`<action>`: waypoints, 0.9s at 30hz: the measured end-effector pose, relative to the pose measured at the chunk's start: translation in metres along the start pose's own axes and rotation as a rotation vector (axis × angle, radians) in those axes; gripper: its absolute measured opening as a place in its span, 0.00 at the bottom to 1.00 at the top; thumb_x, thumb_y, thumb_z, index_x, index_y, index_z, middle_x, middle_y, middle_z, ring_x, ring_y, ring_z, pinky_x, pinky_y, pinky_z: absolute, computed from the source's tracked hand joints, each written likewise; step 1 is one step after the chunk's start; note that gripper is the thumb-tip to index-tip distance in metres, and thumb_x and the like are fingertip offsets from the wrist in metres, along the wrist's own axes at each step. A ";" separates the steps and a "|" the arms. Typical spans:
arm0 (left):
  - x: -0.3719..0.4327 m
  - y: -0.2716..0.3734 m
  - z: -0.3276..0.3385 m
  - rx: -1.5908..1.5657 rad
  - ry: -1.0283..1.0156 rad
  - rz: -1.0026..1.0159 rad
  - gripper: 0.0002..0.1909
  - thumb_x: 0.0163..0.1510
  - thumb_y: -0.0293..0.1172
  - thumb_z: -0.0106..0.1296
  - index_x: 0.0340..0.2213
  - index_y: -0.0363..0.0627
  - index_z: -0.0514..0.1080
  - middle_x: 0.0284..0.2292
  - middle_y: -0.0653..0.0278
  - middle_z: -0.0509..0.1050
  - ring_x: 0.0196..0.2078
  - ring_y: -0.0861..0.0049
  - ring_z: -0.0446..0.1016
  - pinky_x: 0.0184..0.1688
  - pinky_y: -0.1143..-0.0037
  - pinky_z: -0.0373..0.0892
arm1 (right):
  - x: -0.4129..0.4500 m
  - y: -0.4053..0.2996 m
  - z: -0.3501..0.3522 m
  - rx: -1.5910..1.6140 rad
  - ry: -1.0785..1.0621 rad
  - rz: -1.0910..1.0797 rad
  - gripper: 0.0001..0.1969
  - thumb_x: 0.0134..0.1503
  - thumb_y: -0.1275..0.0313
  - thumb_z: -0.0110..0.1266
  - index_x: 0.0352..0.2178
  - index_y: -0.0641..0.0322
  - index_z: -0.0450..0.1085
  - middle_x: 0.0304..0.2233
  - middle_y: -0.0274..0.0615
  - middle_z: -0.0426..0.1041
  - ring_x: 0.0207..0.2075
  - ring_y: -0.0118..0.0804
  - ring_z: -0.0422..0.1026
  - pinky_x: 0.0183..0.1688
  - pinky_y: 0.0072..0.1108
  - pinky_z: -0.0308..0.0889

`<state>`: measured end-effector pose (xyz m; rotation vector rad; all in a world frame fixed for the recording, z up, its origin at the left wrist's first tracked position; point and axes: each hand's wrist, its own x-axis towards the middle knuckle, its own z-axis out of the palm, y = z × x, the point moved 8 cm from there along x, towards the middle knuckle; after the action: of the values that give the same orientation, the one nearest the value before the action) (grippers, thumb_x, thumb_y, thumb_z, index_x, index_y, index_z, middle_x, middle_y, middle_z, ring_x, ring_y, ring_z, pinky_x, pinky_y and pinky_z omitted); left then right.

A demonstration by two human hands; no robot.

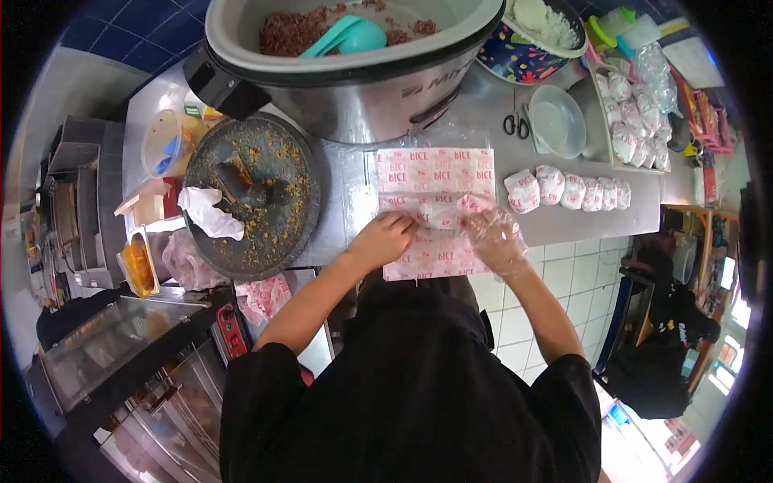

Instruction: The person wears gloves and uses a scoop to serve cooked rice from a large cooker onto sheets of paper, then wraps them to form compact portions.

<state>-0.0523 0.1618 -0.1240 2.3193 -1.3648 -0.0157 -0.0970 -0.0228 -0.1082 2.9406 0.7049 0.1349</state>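
Note:
A sheet of pink-and-white printed wrapping paper (435, 166) lies in front of me, its near part overhanging the table edge. Across its middle runs a folded, raised band of the paper (432, 208); what it encloses is hidden. My left hand (389, 236), bare, pinches this band at its left end. At the right end my right hand (492, 241), in a clear plastic glove, grips it with fingers curled. To the right stands a row of several wrapped bundles (522, 192) in the same paper.
A large cooker (356, 102) holds dark rice and a teal scoop (362, 37). A stone mortar (250, 259) with crumbs and a white cloth-like piece (211, 211) stands left. Scissors (516, 124), a plastic bowl (558, 121) and a tray (637, 168) of bundles lie right. A person (652, 362) is far right.

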 end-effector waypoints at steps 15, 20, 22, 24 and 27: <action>0.047 -0.046 -0.005 -0.254 -0.134 -0.437 0.16 0.50 0.28 0.58 0.42 0.42 0.72 0.38 0.55 0.75 0.43 0.55 0.76 0.40 0.64 0.75 | 0.050 0.029 0.004 0.270 -0.232 0.423 0.12 0.50 0.66 0.58 0.37 0.56 0.74 0.35 0.46 0.78 0.37 0.50 0.76 0.40 0.39 0.68; 0.028 -0.019 -0.003 0.027 0.089 -0.267 0.09 0.48 0.29 0.54 0.33 0.44 0.74 0.36 0.61 0.74 0.37 0.63 0.76 0.37 0.67 0.74 | 0.039 0.002 -0.009 0.132 -0.030 0.338 0.11 0.49 0.72 0.55 0.36 0.55 0.76 0.33 0.39 0.75 0.37 0.44 0.73 0.40 0.37 0.67; 0.019 -0.011 0.004 0.040 0.132 -0.234 0.11 0.48 0.29 0.54 0.35 0.42 0.74 0.37 0.60 0.73 0.37 0.65 0.75 0.39 0.68 0.73 | 0.031 -0.002 -0.003 0.140 0.008 0.324 0.12 0.49 0.72 0.55 0.37 0.56 0.76 0.32 0.38 0.74 0.37 0.44 0.72 0.40 0.37 0.67; 0.011 -0.004 0.007 0.062 0.187 -0.195 0.13 0.48 0.30 0.53 0.37 0.40 0.74 0.37 0.60 0.73 0.37 0.66 0.73 0.40 0.69 0.73 | 0.023 -0.004 0.002 0.139 0.059 0.307 0.12 0.49 0.71 0.56 0.38 0.57 0.76 0.31 0.37 0.74 0.37 0.44 0.72 0.41 0.36 0.67; 0.008 0.010 -0.002 0.136 0.212 -0.111 0.17 0.49 0.30 0.52 0.41 0.34 0.74 0.39 0.57 0.72 0.38 0.66 0.72 0.43 0.69 0.71 | 0.015 -0.005 0.005 0.102 0.119 0.255 0.14 0.49 0.72 0.56 0.40 0.60 0.75 0.34 0.39 0.74 0.40 0.43 0.72 0.44 0.35 0.68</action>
<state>-0.0560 0.1521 -0.1174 2.4254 -1.1642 0.2894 -0.0851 -0.0116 -0.1125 3.1304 0.3555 0.3076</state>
